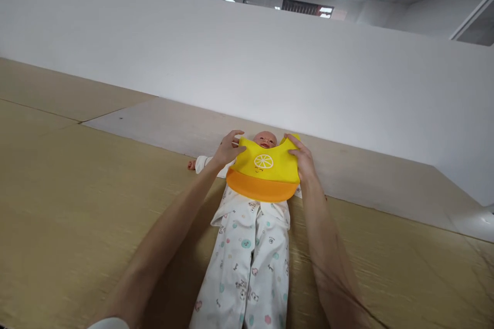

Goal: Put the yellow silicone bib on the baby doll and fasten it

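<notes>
A baby doll [247,252] in white patterned pyjamas lies on its back on a tan mat, head [264,139] away from me. Over its chest rests a yellow silicone bib [265,167] with an orange catch pocket and a lemon print. My left hand [227,148] pinches the bib's left neck strap beside the doll's head. The right neck strap is gripped by my right hand [301,157] on the other side. Both arms reach forward along the doll's body.
The tan mat [77,200] spreads wide to the left and right of the doll. A grey floor strip [173,123] runs behind the doll's head, and a white partition wall [270,61] stands just beyond it.
</notes>
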The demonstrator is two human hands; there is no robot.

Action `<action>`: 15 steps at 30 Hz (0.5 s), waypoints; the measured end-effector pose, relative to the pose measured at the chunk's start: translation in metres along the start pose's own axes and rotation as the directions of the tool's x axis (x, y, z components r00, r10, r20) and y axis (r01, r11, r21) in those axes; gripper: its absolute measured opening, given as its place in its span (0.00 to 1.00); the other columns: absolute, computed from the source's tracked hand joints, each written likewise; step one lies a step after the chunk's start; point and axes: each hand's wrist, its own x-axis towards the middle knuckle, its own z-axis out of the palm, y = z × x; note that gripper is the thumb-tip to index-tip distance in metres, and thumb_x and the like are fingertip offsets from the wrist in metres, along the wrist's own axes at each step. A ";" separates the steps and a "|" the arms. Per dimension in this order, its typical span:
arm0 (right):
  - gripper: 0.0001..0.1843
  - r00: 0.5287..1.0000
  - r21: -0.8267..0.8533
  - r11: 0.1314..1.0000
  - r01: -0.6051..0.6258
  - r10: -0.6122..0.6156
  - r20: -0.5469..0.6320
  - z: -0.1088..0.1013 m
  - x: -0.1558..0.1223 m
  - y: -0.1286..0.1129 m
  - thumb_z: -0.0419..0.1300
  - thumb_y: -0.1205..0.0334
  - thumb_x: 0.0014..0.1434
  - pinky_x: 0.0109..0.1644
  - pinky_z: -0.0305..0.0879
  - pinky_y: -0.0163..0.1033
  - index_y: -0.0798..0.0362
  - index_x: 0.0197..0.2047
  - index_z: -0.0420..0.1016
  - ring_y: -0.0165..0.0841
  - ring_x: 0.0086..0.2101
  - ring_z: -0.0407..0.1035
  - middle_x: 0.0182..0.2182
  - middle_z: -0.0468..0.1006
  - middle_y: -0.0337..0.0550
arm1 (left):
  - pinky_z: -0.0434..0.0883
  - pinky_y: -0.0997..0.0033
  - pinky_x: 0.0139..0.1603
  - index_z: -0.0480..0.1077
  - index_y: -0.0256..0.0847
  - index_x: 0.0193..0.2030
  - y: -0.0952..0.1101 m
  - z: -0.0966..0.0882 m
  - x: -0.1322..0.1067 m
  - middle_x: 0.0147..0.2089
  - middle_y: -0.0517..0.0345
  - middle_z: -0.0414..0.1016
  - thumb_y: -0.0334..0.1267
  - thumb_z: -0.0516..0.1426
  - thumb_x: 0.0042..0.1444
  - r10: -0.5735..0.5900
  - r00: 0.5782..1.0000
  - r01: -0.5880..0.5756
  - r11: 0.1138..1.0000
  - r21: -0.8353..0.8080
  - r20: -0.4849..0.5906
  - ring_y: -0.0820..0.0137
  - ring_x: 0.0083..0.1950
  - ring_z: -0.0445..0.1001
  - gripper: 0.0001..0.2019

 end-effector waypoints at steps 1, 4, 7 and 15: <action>0.32 1.000 0.006 1.000 -0.002 0.002 0.002 0.000 0.000 0.000 0.55 0.69 0.41 0.49 0.67 0.38 0.53 0.54 0.66 0.35 0.48 0.67 0.54 0.67 0.41 | 0.67 0.73 0.30 0.65 0.42 0.50 -0.001 0.000 -0.002 0.34 0.60 0.68 0.33 0.58 0.41 -0.001 1.000 0.001 1.000 -0.009 0.006 0.73 0.31 0.68 0.25; 0.31 1.000 0.012 1.000 0.007 -0.007 -0.004 0.002 0.001 -0.001 0.53 0.67 0.42 0.51 0.66 0.38 0.51 0.54 0.65 0.35 0.50 0.66 0.58 0.63 0.40 | 0.65 0.75 0.28 0.66 0.42 0.48 0.004 0.000 -0.004 0.30 0.62 0.66 0.32 0.57 0.42 0.048 0.999 -0.050 0.992 -0.112 -0.024 0.74 0.28 0.66 0.22; 0.32 1.000 0.040 0.999 0.021 -0.020 -0.022 0.006 -0.001 -0.001 0.52 0.66 0.44 0.54 0.64 0.38 0.50 0.55 0.63 0.34 0.52 0.64 0.60 0.58 0.38 | 0.65 0.75 0.28 0.67 0.42 0.45 0.018 -0.004 -0.005 0.30 0.61 0.68 0.35 0.58 0.44 0.124 0.985 -0.151 0.956 -0.252 -0.117 0.75 0.29 0.67 0.18; 0.34 0.998 0.007 0.998 0.055 -0.055 -0.008 0.009 -0.006 0.000 0.52 0.64 0.45 0.52 0.65 0.38 0.48 0.58 0.60 0.34 0.52 0.64 0.60 0.58 0.37 | 0.68 0.74 0.38 0.68 0.41 0.40 0.037 -0.007 -0.007 0.38 0.58 0.72 0.38 0.59 0.45 0.159 0.950 -0.241 0.920 -0.310 -0.268 0.74 0.36 0.70 0.13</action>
